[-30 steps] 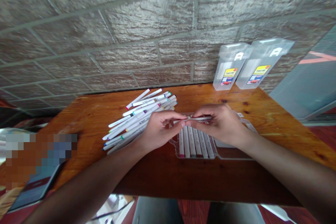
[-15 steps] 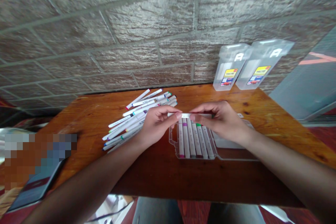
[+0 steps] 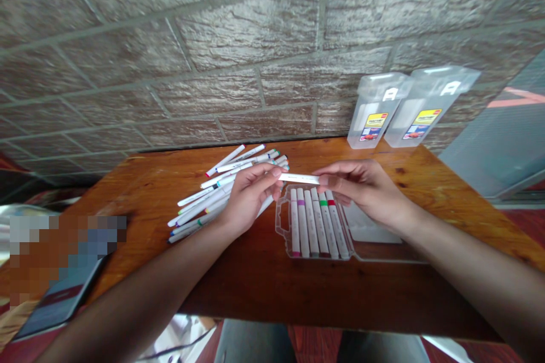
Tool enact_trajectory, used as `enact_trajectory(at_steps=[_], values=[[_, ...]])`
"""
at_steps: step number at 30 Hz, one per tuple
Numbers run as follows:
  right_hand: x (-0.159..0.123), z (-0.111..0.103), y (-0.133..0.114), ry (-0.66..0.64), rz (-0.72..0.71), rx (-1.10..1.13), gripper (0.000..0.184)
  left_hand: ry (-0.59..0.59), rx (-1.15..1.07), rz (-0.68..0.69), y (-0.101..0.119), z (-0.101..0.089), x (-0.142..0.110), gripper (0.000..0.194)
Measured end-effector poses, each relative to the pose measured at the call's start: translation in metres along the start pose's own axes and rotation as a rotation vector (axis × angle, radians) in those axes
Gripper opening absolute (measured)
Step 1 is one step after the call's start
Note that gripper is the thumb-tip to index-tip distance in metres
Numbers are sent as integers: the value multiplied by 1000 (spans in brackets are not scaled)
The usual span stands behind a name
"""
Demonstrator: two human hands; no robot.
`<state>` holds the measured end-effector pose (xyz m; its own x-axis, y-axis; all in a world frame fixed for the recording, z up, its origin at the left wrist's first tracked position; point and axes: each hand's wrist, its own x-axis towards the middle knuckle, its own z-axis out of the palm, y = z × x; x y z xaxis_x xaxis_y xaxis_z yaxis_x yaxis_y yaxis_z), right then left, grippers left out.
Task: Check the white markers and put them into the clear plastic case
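Observation:
A white marker point(image 3: 300, 178) is held level above the table, its two ends pinched between my hands. My left hand point(image 3: 251, 193) is closed on its left end, thumb against fingers. On the right end, my right hand point(image 3: 355, 187) pinches it the same way; both tips are covered by fingers. Below lies an open clear plastic case point(image 3: 283, 231) with several white markers point(image 3: 317, 227) side by side in its left half, some with purple, green or red bands. Left of it, partly behind my left hand, is a loose pile of markers point(image 3: 217, 195) with coloured ends.
Two clear lidded plastic containers point(image 3: 372, 116) with yellow and blue labels stand at the back right against the brick wall point(image 3: 204, 85). A tablet-like dark device point(image 3: 63, 300) lies at the left edge of the wooden table point(image 3: 140, 198).
Both hands have lifted the marker slightly, and my hands have spread apart, baring more of its white barrel. The red-banded marker in the case now shows.

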<state>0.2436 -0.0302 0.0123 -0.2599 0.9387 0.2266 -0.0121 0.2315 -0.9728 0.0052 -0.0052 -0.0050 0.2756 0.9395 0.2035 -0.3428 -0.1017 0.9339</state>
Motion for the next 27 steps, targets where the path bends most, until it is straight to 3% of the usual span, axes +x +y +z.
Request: enact_trajectory(at_steps=[16, 27], values=[[-2, -1, -2, -9, 13, 193, 16, 71, -79, -64, 4, 3, 1, 21], [-1, 3, -14, 54, 122, 294, 24, 81, -140, -69, 7, 5, 1, 22]])
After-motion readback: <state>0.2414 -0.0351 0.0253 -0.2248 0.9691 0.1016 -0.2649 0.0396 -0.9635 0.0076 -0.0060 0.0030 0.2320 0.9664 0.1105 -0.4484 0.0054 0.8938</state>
